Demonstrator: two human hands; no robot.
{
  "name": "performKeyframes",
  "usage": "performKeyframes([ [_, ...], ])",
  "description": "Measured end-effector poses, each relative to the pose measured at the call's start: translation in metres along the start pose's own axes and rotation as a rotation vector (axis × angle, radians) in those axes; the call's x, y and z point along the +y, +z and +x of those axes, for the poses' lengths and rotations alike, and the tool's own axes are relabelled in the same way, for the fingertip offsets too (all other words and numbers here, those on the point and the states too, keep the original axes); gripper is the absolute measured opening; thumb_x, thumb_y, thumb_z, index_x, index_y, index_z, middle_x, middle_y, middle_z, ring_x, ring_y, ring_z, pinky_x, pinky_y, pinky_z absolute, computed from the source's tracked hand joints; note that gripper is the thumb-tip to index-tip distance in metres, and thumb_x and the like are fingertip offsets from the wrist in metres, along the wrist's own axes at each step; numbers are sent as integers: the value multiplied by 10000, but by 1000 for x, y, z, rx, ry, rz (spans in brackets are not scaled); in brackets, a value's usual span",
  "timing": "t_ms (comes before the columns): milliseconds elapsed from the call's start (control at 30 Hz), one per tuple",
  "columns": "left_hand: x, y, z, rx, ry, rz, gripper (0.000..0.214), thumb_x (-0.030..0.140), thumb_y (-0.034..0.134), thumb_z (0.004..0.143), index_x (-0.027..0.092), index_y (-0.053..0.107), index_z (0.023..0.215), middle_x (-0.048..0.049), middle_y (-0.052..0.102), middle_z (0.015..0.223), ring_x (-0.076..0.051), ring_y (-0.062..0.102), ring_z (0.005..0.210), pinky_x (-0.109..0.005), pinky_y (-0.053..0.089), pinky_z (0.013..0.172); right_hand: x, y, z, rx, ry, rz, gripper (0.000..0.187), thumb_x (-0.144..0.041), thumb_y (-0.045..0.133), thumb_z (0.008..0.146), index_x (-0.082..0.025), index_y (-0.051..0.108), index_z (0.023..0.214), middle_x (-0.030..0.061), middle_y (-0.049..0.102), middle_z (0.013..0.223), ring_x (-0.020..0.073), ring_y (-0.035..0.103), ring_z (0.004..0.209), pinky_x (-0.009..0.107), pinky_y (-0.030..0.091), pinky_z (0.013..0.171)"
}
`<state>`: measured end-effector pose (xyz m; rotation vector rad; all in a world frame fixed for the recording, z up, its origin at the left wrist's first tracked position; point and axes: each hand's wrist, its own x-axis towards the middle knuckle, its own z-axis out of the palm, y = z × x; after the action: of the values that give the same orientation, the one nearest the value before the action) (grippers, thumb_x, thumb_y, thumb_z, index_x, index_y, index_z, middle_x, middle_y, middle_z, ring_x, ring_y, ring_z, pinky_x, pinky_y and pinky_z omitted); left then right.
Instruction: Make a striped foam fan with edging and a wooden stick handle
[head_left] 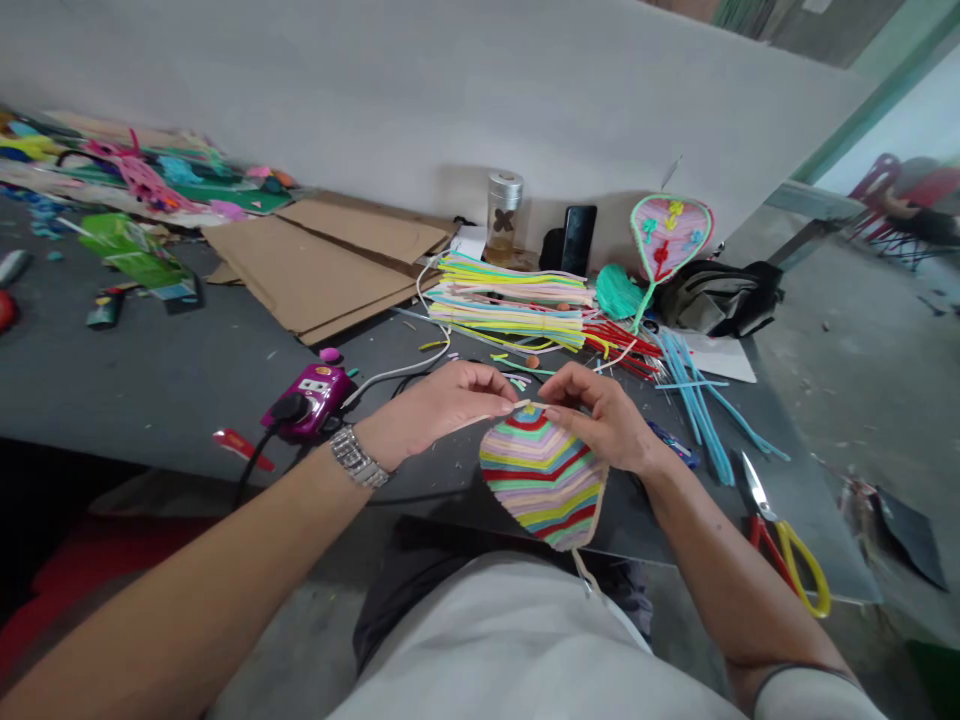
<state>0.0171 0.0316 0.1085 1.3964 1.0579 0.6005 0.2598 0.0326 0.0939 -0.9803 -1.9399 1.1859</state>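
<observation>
A striped pipe-cleaner panel (541, 480), shaped like a rounded shield in pink, green, yellow, blue and red bands, hangs in front of my body. My left hand (442, 405) pinches a cream pipe-cleaner end at the panel's top. My right hand (600, 415) grips the panel's top edge from the other side, fingertips almost meeting my left hand's. A cream stem (586, 572) dangles from the panel's lower tip. Stacked bundles of coloured pipe cleaners (510, 300) lie on the dark table (172, 380) beyond my hands.
A magenta power socket (307, 400) with a plugged-in cable sits left of my hands. Red-and-yellow scissors (780, 560) and loose blue pipe cleaners (697, 400) lie right. Behind stand a finished pipe-cleaner fan (667, 240), a glass jar (504, 215), a phone (579, 240) and cardboard sheets (322, 265).
</observation>
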Motion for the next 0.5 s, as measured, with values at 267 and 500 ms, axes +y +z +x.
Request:
performKeyframes([
  [267, 14, 3, -3, 25, 26, 38, 258, 418, 802, 747, 167, 758, 789, -19, 733, 770, -171, 641, 749, -274, 510, 711, -3, -3, -2, -13, -2, 8, 224, -378, 732, 925, -188, 687, 1032, 31, 721, 929, 142, 610, 777, 280, 495, 731],
  [500, 16, 5, -3, 28, 17, 51, 223, 381, 783, 757, 162, 761, 786, -16, 739, 764, -157, 631, 731, -267, 500, 715, -3, -4, -4, -6, -19, -12, 240, -386, 723, 928, -185, 730, 1060, 48, 757, 952, 164, 635, 811, 296, 511, 753],
])
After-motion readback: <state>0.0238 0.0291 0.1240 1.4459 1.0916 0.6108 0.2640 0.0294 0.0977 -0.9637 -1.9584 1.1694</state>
